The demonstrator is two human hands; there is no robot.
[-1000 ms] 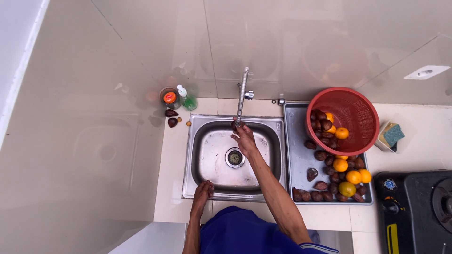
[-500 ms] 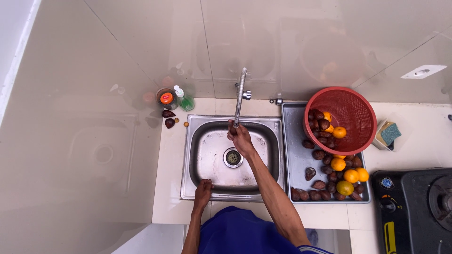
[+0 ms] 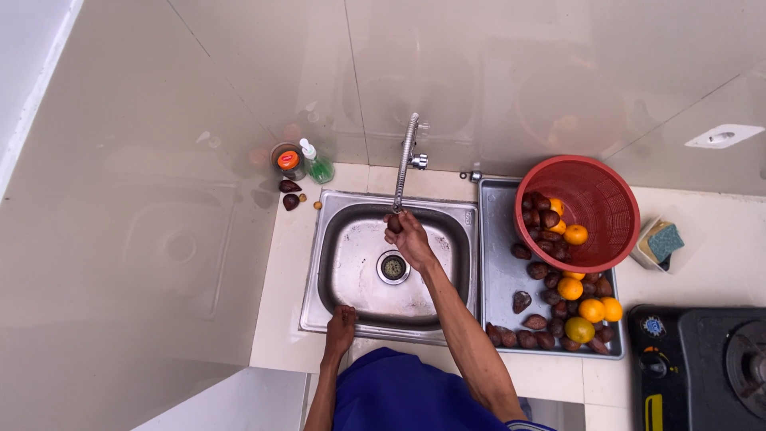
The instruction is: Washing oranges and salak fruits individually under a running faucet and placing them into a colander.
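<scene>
My right hand (image 3: 412,237) reaches over the steel sink (image 3: 351,297) and holds a small dark brown fruit (image 3: 394,224) right under the spout of the flexible metal tap (image 3: 405,164). My left hand (image 3: 341,325) rests flat on the sink's front rim, holding nothing. On the draining tray (image 3: 497,239) to the right lie several more brown fruits (image 3: 535,322) and oranges (image 3: 591,309). A red plastic basket (image 3: 597,206) lies tipped on that tray with brown fruits and oranges inside.
Behind the sink's left corner stand an orange-lidded jar (image 3: 287,160) and a green soap bottle (image 3: 317,165), with two brown fruits (image 3: 289,194) beside them. A sponge holder (image 3: 659,242) sits right of the basket. A black gas stove (image 3: 706,367) fills the right corner.
My right hand has stayed under the tap with the fruit, shifting only slightly. My left hand has not moved.
</scene>
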